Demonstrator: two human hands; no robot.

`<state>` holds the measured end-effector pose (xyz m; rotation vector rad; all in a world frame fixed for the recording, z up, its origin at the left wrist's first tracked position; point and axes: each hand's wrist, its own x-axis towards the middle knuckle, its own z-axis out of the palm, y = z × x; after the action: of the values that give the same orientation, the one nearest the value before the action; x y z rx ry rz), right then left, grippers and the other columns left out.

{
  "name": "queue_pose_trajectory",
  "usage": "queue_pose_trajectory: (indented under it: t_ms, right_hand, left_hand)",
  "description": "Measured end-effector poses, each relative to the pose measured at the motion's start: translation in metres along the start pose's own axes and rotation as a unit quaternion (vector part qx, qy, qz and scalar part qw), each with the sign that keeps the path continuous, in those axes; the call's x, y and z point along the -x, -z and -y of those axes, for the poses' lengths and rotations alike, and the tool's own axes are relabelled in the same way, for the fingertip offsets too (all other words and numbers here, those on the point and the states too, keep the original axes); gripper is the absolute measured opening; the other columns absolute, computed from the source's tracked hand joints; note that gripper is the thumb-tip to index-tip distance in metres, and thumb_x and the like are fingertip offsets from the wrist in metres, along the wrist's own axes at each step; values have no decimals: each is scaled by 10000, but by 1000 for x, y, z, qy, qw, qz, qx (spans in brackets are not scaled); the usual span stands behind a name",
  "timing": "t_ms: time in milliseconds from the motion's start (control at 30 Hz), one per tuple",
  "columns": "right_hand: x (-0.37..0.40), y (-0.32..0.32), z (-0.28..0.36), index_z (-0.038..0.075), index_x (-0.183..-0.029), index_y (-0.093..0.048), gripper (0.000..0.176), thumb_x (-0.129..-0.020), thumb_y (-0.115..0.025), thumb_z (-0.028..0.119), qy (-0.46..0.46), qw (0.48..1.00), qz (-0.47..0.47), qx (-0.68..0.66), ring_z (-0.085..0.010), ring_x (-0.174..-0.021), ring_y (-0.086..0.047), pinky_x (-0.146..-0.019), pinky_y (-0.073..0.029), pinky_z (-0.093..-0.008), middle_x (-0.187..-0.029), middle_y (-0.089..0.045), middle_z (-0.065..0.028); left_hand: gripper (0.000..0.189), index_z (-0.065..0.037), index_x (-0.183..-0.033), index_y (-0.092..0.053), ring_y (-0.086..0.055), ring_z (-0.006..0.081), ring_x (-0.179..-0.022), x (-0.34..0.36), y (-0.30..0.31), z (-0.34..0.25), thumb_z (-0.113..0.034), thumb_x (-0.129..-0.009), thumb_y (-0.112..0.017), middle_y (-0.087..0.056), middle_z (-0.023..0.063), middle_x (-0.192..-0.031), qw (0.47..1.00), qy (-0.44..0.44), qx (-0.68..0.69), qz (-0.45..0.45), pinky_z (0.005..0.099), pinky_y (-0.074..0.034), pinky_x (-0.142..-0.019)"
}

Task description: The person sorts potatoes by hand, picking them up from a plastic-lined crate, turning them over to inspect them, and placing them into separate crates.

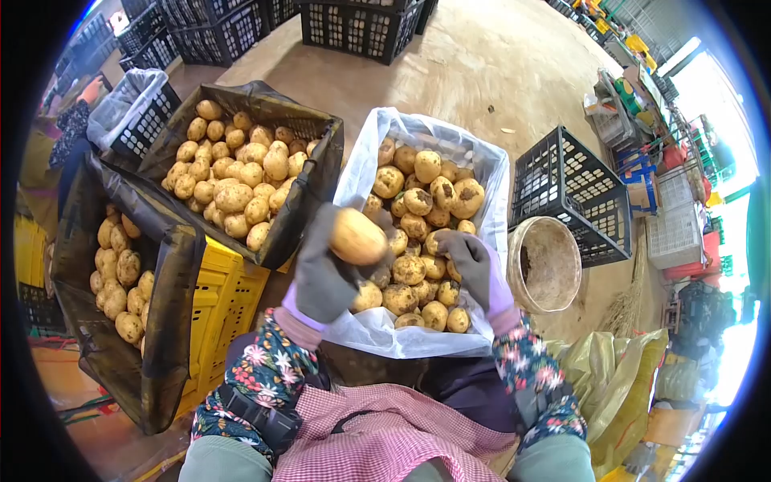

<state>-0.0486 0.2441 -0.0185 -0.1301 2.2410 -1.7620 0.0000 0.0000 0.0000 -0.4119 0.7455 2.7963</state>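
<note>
My left hand (325, 261), in a dark grey glove, is closed around a large potato (359, 237), slightly blurred, above the left side of a crate with a white liner (365, 165). Inside that crate lie many soil-marked potatoes (408, 271). My right hand (471, 263), also gloved, reaches into the right side of the same crate. Its fingers are curled against a potato (436, 242) there; the far side of the grip is hidden. To the left, a dark-lined crate (317, 128) holds cleaner-looking potatoes (234, 198).
Another dark-lined container (173, 265) with potatoes stands at left beside a yellow crate (229, 281). On the right are a round basket (554, 265), a black crate (574, 193) and a yellowish sack (614, 377). Stacked black crates (357, 28) stand behind. A person's hand (91, 90) shows at far left.
</note>
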Motion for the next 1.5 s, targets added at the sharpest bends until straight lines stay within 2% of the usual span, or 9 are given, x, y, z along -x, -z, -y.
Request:
queue_pose_trajectory:
  t_ms: [300, 433, 700, 833, 967, 1100, 1133, 1300, 1500]
  right_hand:
    - [-98, -79, -98, 170, -1354, -405, 552, -831, -572, 225, 17, 810, 170, 562, -334, -997, -620, -846, -482, -476, -1226, -536, -149]
    - [-123, -110, -117, 172, -1387, -387, 529, -862, -448, 137, -111, 743, 203, 628, -343, -1028, -615, -851, -491, -454, -1361, -472, -139]
    - [-49, -40, -43, 74, -1388, -317, 694, -799, -681, 33, -182, 949, 131, -220, -155, -1117, -516, -920, -451, -289, -1205, -518, -58]
    - [20, -31, 11, 62, -1417, -279, 751, -790, -693, 54, 38, 981, 142, -125, -180, -1214, -456, -1032, -371, -292, -1320, -447, -85]
    - [56, -31, 15, 34, -1412, -308, 646, -858, -636, 83, 210, 970, 70, 100, -216, -1240, -442, -1065, -331, -343, -1393, -404, -109]
    - [69, -14, 37, 29, -1390, -356, 462, -1020, -366, 307, 29, 988, -21, -148, -193, -1206, -467, -1035, -358, -319, -1302, -503, -93]
    - [65, -14, 21, 34, -1393, -357, 470, -1012, -387, 307, 76, 991, 12, -105, -190, -1196, -479, -1025, -365, -311, -1301, -504, -89]
    - [68, -57, 36, -10, -1151, -548, 301, -889, -574, 137, 309, 883, -92, 340, -324, -902, -633, -770, -493, -355, -939, -628, -210]
    - [41, -30, 18, 30, -1126, -595, 220, -956, -512, 143, 83, 988, -92, -92, -165, -821, -647, -721, -499, -283, -923, -672, -161]
  left_hand:
    - [556, 7, -1310, -351, -497, 320, -1193, -47, 83, -74, -393, -940, -463, -451, 212, -1305, 878, -86, 464, 75, 423, -480, -964]
    - [614, -23, -1370, -262, -488, 317, -1193, -45, 55, -74, -418, -943, -458, -444, 206, -1309, 972, -205, 28, -113, 408, -447, -976]
    - [518, -101, -1295, -430, -594, 240, -998, -37, 38, -3, -423, -905, -544, -578, 144, -1132, 989, 5, -134, -60, 356, -510, -812]
    - [629, -123, -1418, -320, -533, 270, -1148, -1, 9, 37, -527, -948, -426, -480, 110, -1320, 958, 252, -76, 115, 431, -492, -893]
    - [520, -142, -1416, -317, -511, 241, -1190, 13, 0, 75, -414, -986, -424, -472, 80, -1325, 978, 81, 27, 190, 452, -463, -969]
    - [470, -128, -1437, -282, -500, 301, -1225, 37, -3, 68, -354, -1027, -308, -444, 119, -1350, 983, 62, 56, 164, 480, -455, -992]
    - [490, -105, -1394, -355, -567, 247, -1132, 44, -11, 70, -415, -1018, -301, -504, 108, -1264, 949, -86, -272, 131, 424, -504, -924]
    - [538, -130, -1305, -449, -624, 122, -859, 37, -7, 73, -538, -985, -304, -619, 36, -999, 958, 10, -282, 43, 285, -561, -716]
    - [616, -69, -1228, -508, -661, 225, -909, 36, -26, 68, -592, -949, -338, -631, 89, -1037, 977, 2, -213, 29, 328, -565, -693]
